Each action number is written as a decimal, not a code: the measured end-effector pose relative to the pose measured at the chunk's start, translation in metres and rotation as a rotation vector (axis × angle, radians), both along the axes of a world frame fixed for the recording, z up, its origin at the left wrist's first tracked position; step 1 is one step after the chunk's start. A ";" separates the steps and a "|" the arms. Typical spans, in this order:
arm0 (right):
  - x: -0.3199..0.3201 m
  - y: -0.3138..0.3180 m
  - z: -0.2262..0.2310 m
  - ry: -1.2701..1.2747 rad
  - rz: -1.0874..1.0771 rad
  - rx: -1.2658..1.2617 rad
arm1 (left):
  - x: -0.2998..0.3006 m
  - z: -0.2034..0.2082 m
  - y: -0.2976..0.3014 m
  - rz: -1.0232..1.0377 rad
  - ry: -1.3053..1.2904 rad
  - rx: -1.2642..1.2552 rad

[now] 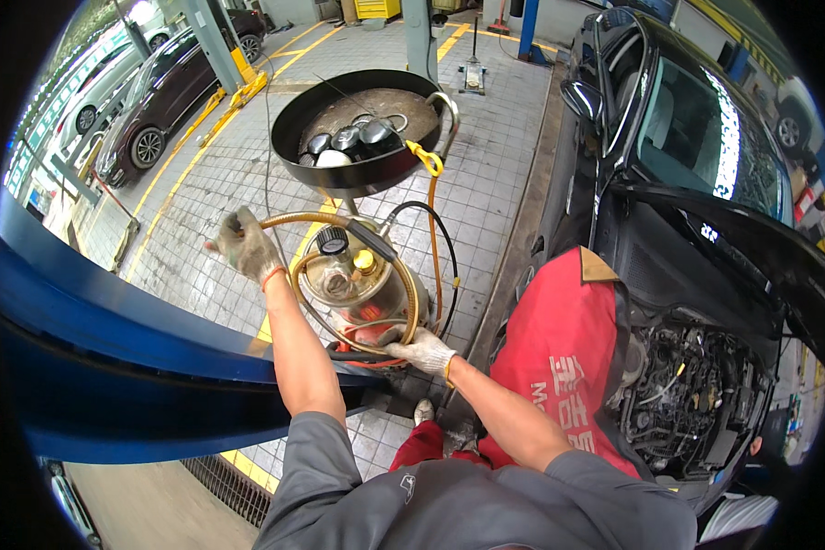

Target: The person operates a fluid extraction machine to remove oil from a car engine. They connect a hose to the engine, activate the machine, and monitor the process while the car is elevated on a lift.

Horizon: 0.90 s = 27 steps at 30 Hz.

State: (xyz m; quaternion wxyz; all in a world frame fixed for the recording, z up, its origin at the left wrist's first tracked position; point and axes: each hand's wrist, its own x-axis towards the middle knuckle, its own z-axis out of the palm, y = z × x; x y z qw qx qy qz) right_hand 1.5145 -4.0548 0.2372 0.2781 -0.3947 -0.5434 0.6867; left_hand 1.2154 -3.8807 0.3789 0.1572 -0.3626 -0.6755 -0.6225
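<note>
My left hand (249,246), in a dirty whitish work glove, is closed near one end of a coiled amber hose (411,298). At the lower right of the loop, my gloved right hand (423,351) grips the same hose. A black sleeve (372,238) covers part of its upper run. Behind the loop stands a clear-walled fluid tank (339,284) with a black knob (332,241) and a yellow cap (364,260). Above it sits a wide black drain pan (353,180), holding several used black canister-shaped parts (346,137) and a white one.
A black car with its hood raised (752,257) and engine bay (692,403) exposed stands right, a red fender cover (559,339) over its side. A blue lift post (156,367) is close on my left. Orange and black hoses (452,257) hang beside the tank; a floor jack (472,75) stands beyond.
</note>
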 end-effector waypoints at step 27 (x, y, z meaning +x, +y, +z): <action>0.282 -0.304 0.221 0.522 -1.483 0.097 | 0.253 -0.023 -0.176 -1.375 0.072 -0.942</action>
